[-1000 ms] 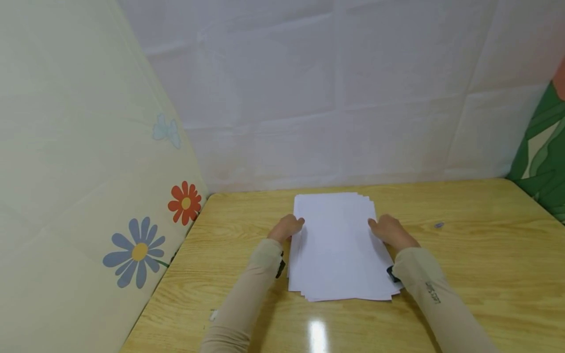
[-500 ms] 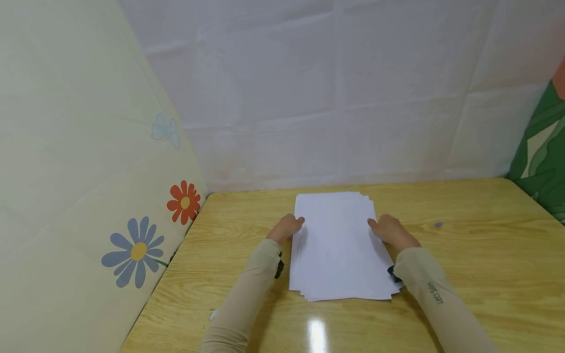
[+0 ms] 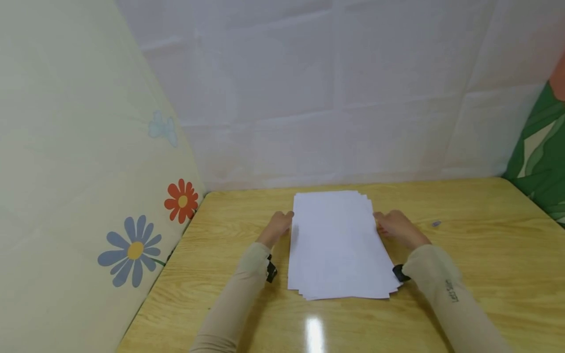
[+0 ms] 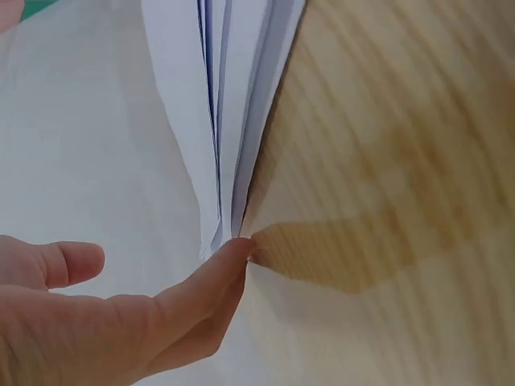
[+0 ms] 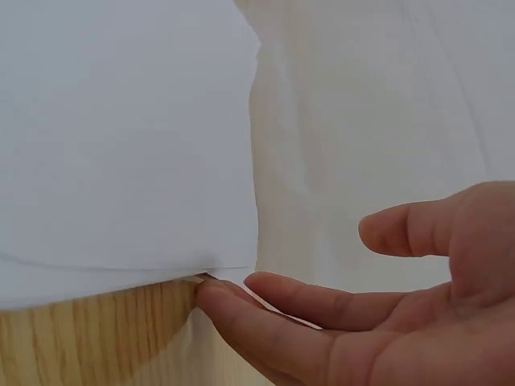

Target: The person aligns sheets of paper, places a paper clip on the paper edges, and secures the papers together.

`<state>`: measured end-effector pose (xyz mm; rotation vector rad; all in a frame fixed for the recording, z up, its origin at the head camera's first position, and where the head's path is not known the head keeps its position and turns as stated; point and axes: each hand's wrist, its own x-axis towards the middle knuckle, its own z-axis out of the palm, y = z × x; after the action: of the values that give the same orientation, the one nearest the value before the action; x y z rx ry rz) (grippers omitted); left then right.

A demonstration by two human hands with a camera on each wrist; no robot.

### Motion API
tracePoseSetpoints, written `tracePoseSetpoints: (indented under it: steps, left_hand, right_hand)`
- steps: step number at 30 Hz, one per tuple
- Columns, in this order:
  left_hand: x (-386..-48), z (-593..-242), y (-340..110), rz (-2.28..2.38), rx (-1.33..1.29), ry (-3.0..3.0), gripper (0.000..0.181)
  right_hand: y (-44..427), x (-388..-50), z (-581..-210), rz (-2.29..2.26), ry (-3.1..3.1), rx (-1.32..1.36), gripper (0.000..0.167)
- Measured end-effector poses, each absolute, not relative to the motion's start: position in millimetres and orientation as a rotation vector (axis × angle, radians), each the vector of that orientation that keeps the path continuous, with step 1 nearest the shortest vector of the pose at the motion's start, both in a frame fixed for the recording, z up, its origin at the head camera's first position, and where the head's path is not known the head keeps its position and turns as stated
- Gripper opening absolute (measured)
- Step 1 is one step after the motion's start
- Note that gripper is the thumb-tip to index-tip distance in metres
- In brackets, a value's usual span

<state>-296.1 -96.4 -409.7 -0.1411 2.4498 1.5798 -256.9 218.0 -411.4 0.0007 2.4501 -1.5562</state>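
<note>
1. Fingers of the left hand [image 3: 277,226] are nearly straight, their tips touching the side of the paper stack [image 3: 337,245]; its thumb is held away from the sheets, so nothing is pinched.
2. Fingers of the right hand [image 3: 399,228] are stretched out too, with tips against the opposite side of the stack and the thumb apart from it, again without a pinch.
3. White paper lies flat between the two hands, one short end towards the person. Its sheets are uneven, with corners stepping out at both short ends. From the left wrist, the edges show as layers with thin dark gaps; from the right wrist, the top sheet sits slightly off the ones below.
4. Each wrist carries a black device, the left device [image 3: 271,270] and the right device [image 3: 400,272], below long beige sleeves; the right sleeve [image 3: 459,299] has dark lettering.
5. Under the paper is a wood-grain table [image 3: 485,255]. A small item [image 3: 436,223], too small to identify, lies beyond the right hand, and a bright reflection shines near the front.
6. Behind hangs a creased white cloth [image 3: 331,98]. On the left, a pale panel [image 3: 66,147] bears a blue flower [image 3: 135,250], a red flower [image 3: 182,201] and a faint butterfly [image 3: 162,129]; green leaves [image 3: 547,152] are pictured at far right.
</note>
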Motion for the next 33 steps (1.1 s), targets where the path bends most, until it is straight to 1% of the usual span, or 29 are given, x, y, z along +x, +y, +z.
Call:
tracePoseSetpoints:
  steps: [2,4,6,13,18,20,23,27,28,30,33]
  left_hand:
    - [-296,-410,-96,1.668,-0.169,2.374,0.047]
    - [-296,-411,-94,1.743,-0.195,2.297,0.049]
    - [-296,-411,-93,1.787,-0.219,2.246,0.056]
    - [-293,-410,-92,1.897,-0.229,2.125,0.061]
    - [-291,-406,-91,1.977,-0.214,2.035,0.059]
    - [-291,-407,-90,1.99,-0.206,2.02,0.056]
    - [-294,-411,-89,2.0,-0.184,2.022,0.047]
    - [-293,-412,-88,2.026,-0.121,1.995,0.016]
    - [-293,-412,-87,2.035,-0.106,1.998,0.013]
    - [-289,-406,-85,2.022,-0.117,1.999,0.017]
    - [-287,-403,-82,1.982,-0.17,2.032,0.015]
  right_hand:
    - [217,-256,-411,-1.576,2.414,0.007,0.046]
    - [215,-254,-410,-1.583,2.387,0.036,0.048]
    - [212,-252,-407,-1.589,2.366,0.066,0.049]
    - [211,-252,-407,-1.61,2.319,0.075,0.054]
    - [211,-251,-406,-1.622,2.302,0.081,0.056]
    - [209,-250,-406,-1.631,2.299,0.086,0.055]
    - [208,-250,-405,-1.648,2.296,0.097,0.052]
    - [206,-250,-405,-1.654,2.299,0.11,0.049]
    - [206,-250,-405,-1.654,2.3,0.112,0.049]
    - [206,-250,-405,-1.652,2.3,0.111,0.049]
    - [206,-250,-406,-1.657,2.296,0.104,0.047]
